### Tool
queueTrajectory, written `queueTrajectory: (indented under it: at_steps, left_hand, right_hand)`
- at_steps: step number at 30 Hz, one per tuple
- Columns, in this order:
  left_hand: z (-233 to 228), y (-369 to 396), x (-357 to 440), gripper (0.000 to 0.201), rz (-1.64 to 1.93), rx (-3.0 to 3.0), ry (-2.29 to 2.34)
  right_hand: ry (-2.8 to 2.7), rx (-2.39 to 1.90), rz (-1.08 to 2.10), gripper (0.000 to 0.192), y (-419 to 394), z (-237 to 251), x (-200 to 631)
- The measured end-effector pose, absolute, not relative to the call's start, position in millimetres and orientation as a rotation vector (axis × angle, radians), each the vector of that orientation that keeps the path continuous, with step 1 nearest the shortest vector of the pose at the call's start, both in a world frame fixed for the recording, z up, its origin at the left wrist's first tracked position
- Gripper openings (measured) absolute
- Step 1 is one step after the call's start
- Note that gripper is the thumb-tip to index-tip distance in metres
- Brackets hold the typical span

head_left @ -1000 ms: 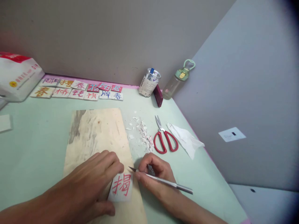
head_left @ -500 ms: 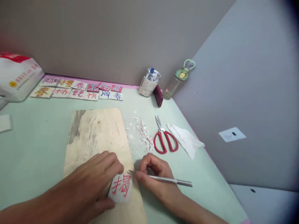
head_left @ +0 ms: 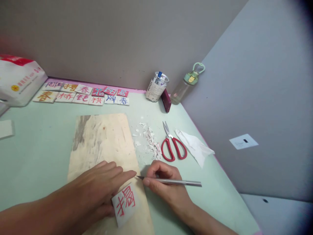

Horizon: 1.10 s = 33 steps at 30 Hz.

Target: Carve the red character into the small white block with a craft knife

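In my right hand (head_left: 166,182) is a slim silver craft knife (head_left: 181,182), held like a pen, its blade pointing left. My left hand (head_left: 107,182) rests over the wooden board (head_left: 102,140), its index finger stretched out to the knife's tip. Its thumb and the curled fingers below hold a square white tile (head_left: 125,205) by its left side. A red Chinese character is drawn on the tile's upper face, which sits turned at an angle above the board. The left hand's lower fingers are partly hidden.
Red-handled scissors (head_left: 173,147), white shavings (head_left: 153,143) and a crumpled tissue (head_left: 195,147) lie right of the board. Behind stand a can of pens (head_left: 155,89), a dark red upright object (head_left: 166,101) and a bottle (head_left: 183,88). Rows of lettered tiles (head_left: 65,97) and a white bag (head_left: 22,85) are back left.
The tile has shifted slightly down and left and turned counterclockwise. My left index finger has straightened out toward the blade. The knife has risen a little and lies more level.
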<state>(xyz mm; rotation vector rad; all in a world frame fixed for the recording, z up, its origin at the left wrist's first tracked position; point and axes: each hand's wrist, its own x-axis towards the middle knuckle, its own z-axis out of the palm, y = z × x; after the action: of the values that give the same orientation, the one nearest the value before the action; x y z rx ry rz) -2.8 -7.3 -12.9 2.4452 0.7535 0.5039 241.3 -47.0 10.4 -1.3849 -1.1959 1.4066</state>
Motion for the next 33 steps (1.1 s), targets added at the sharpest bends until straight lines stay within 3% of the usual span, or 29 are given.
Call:
queueTrajectory:
  at_steps: [4, 10, 14, 20, 33]
  left_hand:
    - [-11.5, -1.3, -4.8, 0.059, 0.434, 2.388, 0.624]
    - [-25.9, -19.0, 10.2, 0.051, 0.572, 2.350, 0.981]
    - [-29.9, -20.8, 14.4, 0.068, 0.678, 2.402, 0.984]
    - [-24.8, -15.4, 6.6, 0.040, 0.563, 2.317, 0.907]
    - [-22.1, -16.0, 14.1, 0.020, 0.627, 2.328, 0.903]
  right_hand:
    - [-1.169, -1.342, 1.394, 0.019, -45.8, 9.2, 244.2]
    - [-1.294, -1.336, 1.270, 0.012, -51.6, 18.2, 243.9]
    - [-1.500, -1.301, 1.038, 0.014, -61.2, 22.5, 240.8]
    - [-1.710, -1.301, 0.919, 0.012, -67.1, 18.8, 232.0]
    - [-1.884, -1.199, 0.599, 0.014, -63.4, 4.4, 216.9]
